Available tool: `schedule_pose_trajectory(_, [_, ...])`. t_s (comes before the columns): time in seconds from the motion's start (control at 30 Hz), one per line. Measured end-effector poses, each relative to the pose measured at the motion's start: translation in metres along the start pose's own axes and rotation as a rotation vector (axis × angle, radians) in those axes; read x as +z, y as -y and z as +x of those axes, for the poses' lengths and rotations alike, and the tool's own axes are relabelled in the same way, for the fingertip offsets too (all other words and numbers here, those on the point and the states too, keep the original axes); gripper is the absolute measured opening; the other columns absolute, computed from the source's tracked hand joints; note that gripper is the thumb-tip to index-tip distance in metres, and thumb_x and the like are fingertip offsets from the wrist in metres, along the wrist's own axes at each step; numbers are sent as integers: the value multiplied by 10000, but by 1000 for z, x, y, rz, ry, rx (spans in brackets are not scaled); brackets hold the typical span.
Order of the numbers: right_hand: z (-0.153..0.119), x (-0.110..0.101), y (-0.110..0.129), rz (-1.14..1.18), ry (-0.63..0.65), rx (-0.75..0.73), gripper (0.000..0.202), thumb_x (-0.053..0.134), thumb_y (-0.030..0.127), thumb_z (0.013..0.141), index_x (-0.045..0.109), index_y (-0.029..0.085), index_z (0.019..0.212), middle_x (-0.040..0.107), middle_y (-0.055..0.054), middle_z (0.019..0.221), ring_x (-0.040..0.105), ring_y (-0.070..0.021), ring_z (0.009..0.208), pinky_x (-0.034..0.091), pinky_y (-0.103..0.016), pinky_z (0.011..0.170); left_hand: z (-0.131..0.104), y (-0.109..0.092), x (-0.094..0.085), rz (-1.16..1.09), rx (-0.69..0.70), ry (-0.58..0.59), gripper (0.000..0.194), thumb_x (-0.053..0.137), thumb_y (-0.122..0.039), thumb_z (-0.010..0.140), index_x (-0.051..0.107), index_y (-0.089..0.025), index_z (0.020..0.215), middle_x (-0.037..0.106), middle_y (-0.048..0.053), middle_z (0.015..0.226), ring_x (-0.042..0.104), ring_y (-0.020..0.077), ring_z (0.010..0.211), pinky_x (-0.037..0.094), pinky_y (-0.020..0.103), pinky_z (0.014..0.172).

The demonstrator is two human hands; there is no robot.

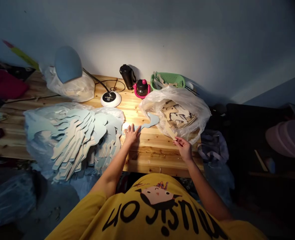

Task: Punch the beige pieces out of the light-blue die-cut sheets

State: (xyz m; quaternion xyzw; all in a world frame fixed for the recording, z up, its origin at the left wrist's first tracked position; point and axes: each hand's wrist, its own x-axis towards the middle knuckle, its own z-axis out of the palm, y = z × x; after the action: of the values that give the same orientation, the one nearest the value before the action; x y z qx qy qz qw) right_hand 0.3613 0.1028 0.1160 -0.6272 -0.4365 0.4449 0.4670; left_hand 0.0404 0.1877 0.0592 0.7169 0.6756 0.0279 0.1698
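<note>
My left hand (pixel 132 134) lies flat with its fingers spread on a light-blue, wavy cut-out piece (pixel 151 121) on the wooden table. The right end of that piece curves up toward the open plastic bag (pixel 199 110). At the bag's near edge, my right hand (pixel 183 148) pinches a tan cut-out piece (pixel 170 130) between thumb and fingers. Inside the bag is a heap of tan and whitish cut-out pieces (pixel 178 115). Left of my left hand, a large stack of pale blue and cream cut-outs (pixel 80 136) lies fanned out on plastic.
Along the back stand a desk lamp (pixel 111 99), a black tumbler (pixel 127 76), a small pink-handled jar (pixel 142 88) and a green basket (pixel 181 80) with scraps. Another filled plastic bag (pixel 72 88) sits behind the lamp head (pixel 68 64). The wooden table (pixel 152 158) ends just before my body.
</note>
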Motion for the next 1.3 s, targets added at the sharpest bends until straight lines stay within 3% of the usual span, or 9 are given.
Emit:
schedule_pose_trajectory(0.23, [-46, -51, 33, -357, -88, -180, 302, 635, 478, 866, 727, 198, 931, 719, -87, 798, 685, -231, 687, 580, -390, 707, -84, 19, 23, -5, 185, 52, 523, 453, -168, 930, 515, -411, 1389, 430, 91, 1458, 356, 303, 1337, 255, 579, 1125])
schedule_pose_trajectory(0.37, [-58, -55, 40, -466, -92, -318, 247, 622, 450, 890, 725, 227, 914, 695, -96, 915, 667, -236, 819, 575, -385, 750, -128, 22, 39, -64, 251, 57, 435, 529, -240, 929, 579, -408, 1328, 484, 86, 1398, 394, 302, 1305, 257, 569, 1135])
schedule_pose_trajectory(0.57, [-59, -51, 13, -234, -261, -162, 342, 588, 532, 882, 617, 194, 920, 638, -56, 819, 641, -181, 691, 562, -331, 684, -177, 42, 55, 5, 102, 42, 420, 481, -243, 937, 581, -322, 1337, 510, 116, 1336, 403, 293, 1319, 208, 593, 1170])
schedule_pose_trajectory(0.67, [-49, -49, -11, -17, -226, 91, 450, 690, 610, 733, 579, 191, 853, 604, -10, 709, 609, -161, 620, 541, -304, 613, -199, 59, 57, -7, 142, 114, 431, 441, -219, 935, 585, -325, 1328, 531, 90, 1313, 424, 256, 1318, 241, 527, 1185])
schedule_pose_trajectory(0.8, [-20, -23, -28, 240, 35, 473, 535, 818, 571, 507, 529, 199, 760, 593, 20, 670, 583, -145, 576, 507, -272, 527, -196, 62, 52, -78, 304, 191, 428, 447, -219, 928, 597, -350, 1307, 542, 73, 1321, 421, 240, 1332, 252, 493, 1187])
schedule_pose_trajectory(0.93, [16, 12, -19, 231, 13, 434, 482, 792, 527, 514, 507, 195, 714, 539, 63, 614, 537, -102, 556, 480, -219, 523, -156, 19, 41, -161, 635, 308, 462, 475, -166, 915, 585, -374, 1312, 525, 53, 1370, 423, 192, 1337, 249, 437, 1195])
schedule_pose_trajectory(1.0, [26, 18, -11, 153, -50, 388, 449, 780, 513, 531, 542, 183, 721, 552, 55, 615, 513, -91, 533, 419, -186, 465, -135, -9, 40, -186, 712, 283, 484, 503, -145, 909, 578, -410, 1307, 515, 42, 1393, 427, 176, 1340, 230, 430, 1202])
schedule_pose_trajectory(1.13, [18, -2, -3, 189, -53, 389, 448, 829, 473, 510, 599, 164, 738, 585, 36, 591, 519, -92, 505, 414, -195, 459, -123, -28, 45, -139, 535, 146, 485, 605, -308, 897, 528, -364, 1372, 418, 86, 1503, 340, 248, 1424, 169, 525, 1204])
schedule_pose_trajectory(1.3, [-19, -29, -2, 193, 45, 383, 522, 855, 527, 505, 638, 148, 792, 695, -52, 723, 619, -133, 586, 502, -236, 533, -160, 14, 43, 17, 114, 36, 615, 551, -429, 908, 442, -146, 1443, 363, 208, 1521, 270, 339, 1452, 98, 622, 1182])
